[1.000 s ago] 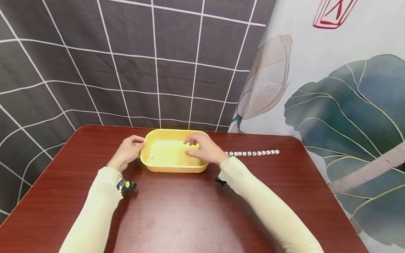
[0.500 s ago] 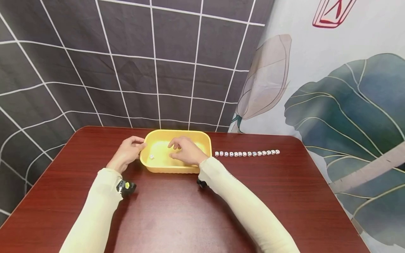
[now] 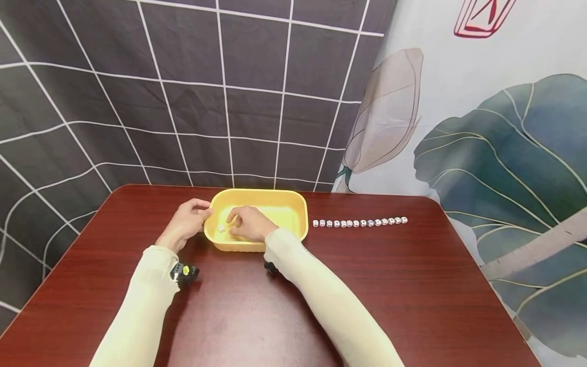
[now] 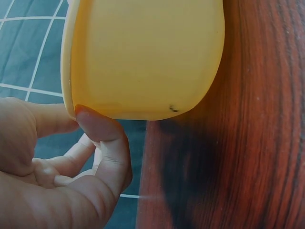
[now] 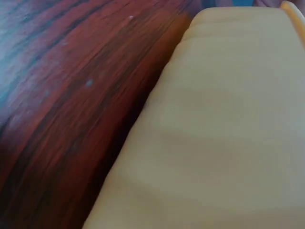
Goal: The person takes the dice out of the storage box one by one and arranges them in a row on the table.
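Note:
A yellow plastic basin [image 3: 286, 216] sits at the back of the table, with a single white die [image 3: 221, 228] inside near its left end. My left hand [image 3: 185, 221] pinches the basin's left rim; in the left wrist view the thumb [image 4: 102, 126] lies against its wall. Reaching over the front wall, my right hand [image 3: 251, 223] is inside the basin, fingers loosely bent and just right of the die, with nothing visible between them. In the right wrist view the basin's outer wall [image 5: 190, 119] fills much of the picture and the right hand is hidden.
Right of the basin, several white dice [image 3: 356, 223] stand in a straight row on the dark red wooden table [image 3: 390, 285]. A grey cloth with white grid lines [image 3: 183, 102] hangs behind the table. A leaf-patterned cloth [image 3: 504, 153] hangs at the right.
My right hand has moved left across the basin toward the die, uncovering the left end of the dice row. My left hand stays at the rim.

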A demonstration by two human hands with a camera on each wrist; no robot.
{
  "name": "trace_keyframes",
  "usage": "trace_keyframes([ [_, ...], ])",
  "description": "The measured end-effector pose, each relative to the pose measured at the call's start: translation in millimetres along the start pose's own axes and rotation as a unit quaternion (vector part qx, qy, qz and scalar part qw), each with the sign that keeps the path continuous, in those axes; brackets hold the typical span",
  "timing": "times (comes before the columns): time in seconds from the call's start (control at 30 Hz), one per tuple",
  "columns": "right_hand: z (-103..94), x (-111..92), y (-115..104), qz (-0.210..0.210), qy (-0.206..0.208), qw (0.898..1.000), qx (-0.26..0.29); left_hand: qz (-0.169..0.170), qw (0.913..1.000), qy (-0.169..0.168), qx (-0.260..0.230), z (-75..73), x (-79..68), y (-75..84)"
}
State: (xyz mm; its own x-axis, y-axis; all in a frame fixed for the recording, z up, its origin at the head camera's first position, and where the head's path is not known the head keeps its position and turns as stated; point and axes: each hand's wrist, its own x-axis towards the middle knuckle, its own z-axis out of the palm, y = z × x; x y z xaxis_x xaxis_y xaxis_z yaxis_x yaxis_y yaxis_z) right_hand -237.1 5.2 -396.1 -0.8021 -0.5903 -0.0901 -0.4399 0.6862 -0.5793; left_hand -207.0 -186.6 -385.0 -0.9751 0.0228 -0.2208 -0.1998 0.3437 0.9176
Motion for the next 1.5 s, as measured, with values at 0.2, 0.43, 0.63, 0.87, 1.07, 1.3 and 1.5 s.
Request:
trace_keyframes([
  [0.2,3.6,8,-7,0.012,0.001,1.000,-0.001,0.003,1.0000,-0.001,-0.003,0.0,1.2,0.3],
  [0.43,7.0,12,-16,0.019,-0.014,0.998,-0.054,-0.001,1.0000,-0.001,-0.001,-0.1,-0.2,0.4],
  [0.63,7.0,12,-21,0.037,-0.018,0.997,-0.064,-0.003,1.0000,0.001,0.001,0.7,-0.2,0.5],
  [0.87,12.0,18,-21,0.054,-0.011,0.995,-0.082,-0.001,1.0000,0.002,0.001,-1.0,-1.3,1.2],
  [1.07,8.1,12,-21,0.039,0.000,0.998,-0.053,-0.004,1.0000,0.000,-0.003,1.1,-1.4,0.1],
  [1.3,-3.0,0,-16,0.014,0.011,1.000,0.016,-0.001,1.0000,0.004,-0.008,2.6,-1.3,0.0],
  [1.5,-16.4,-7,-9,-0.007,0.019,0.999,0.031,-0.001,0.9999,0.005,-0.009,1.0,-2.1,0.7],
])
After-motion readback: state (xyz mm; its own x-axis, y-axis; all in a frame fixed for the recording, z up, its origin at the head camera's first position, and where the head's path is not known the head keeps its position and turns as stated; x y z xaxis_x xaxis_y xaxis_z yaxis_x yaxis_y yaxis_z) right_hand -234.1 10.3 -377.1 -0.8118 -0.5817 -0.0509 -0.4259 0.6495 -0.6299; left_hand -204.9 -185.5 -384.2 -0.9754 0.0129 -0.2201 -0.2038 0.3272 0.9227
